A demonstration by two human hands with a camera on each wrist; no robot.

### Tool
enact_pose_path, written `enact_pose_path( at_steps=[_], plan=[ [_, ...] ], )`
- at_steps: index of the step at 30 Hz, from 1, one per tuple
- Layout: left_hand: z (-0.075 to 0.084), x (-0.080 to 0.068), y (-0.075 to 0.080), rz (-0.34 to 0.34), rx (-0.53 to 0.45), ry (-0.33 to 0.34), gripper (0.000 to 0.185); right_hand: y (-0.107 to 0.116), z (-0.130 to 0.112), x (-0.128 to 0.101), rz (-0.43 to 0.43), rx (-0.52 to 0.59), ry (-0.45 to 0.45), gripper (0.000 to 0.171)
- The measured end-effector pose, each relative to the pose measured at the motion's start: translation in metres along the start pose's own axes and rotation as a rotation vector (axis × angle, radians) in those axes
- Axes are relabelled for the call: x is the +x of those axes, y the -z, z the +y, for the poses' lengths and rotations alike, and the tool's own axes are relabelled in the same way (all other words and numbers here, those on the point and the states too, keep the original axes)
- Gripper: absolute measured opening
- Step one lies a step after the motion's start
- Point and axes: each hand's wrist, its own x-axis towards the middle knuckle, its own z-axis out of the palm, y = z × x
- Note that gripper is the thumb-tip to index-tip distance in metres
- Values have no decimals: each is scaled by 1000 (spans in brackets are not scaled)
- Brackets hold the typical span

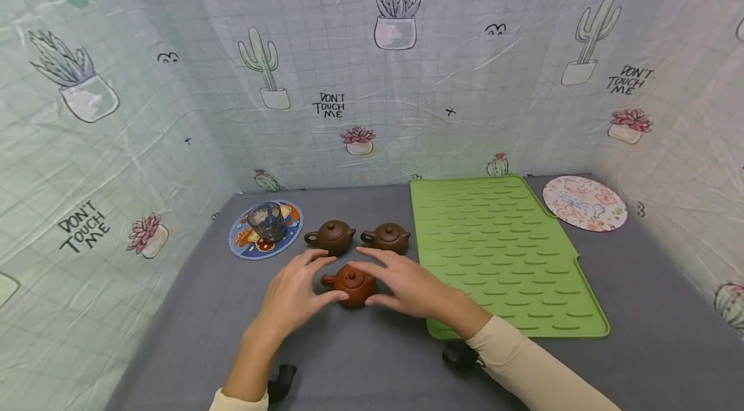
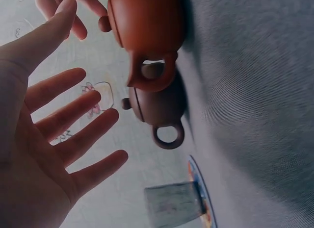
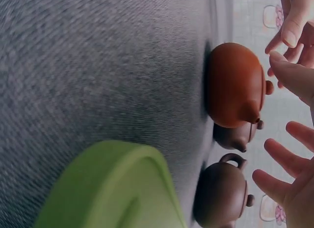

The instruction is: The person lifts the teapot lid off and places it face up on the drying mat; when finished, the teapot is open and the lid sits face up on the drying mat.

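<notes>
The left hand [image 1: 293,289] is held open to the left of the reddish-brown teapot [image 1: 356,295], its fingers spread and gently bent. The right hand [image 1: 411,282] is held likewise on the other side, open, with fingers and thumb parted. In the wrist views the hands are seen raised about the lid's level, with a gap left between them and the teapot.

The teapot is set upright on the grey cloth [image 1: 360,362], between the hands and in front of two others. Its long axis is laid left to right: the looped handle is turned to the left, the spout to the right, partly covered by the right hand in the head view.

Behind it, a left dark brown teapot [image 1: 332,238] and a right dark brown teapot [image 1: 389,240] are placed side by side, lidded, their handles also turned left. Farther left, a translucent tumbler [image 1: 267,221] is stood on a round blue mat [image 1: 239,242]. To the right, a green ridged mat [image 1: 494,256] is spread, and beyond it a pink floral round mat [image 1: 584,204] is laid
</notes>
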Motion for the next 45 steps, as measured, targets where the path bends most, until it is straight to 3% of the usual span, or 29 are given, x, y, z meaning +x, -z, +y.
enact_pose_path(
  at_steps=[16,21,34,45],
  plan=[
    [-1,1,-15,18,-13,43,58,-12,5,12,19,-90,100,52],
    [0,4,-19,0,-12,61,59,-14,5,13,19,-92,88,51],
    [2,7,-26,-29,35,82,60,-14,2,19,115,-157,115,46],
    [5,0,-31,-39,20,87,51,-21,-3,10,137,-102,92,45]
  ],
)
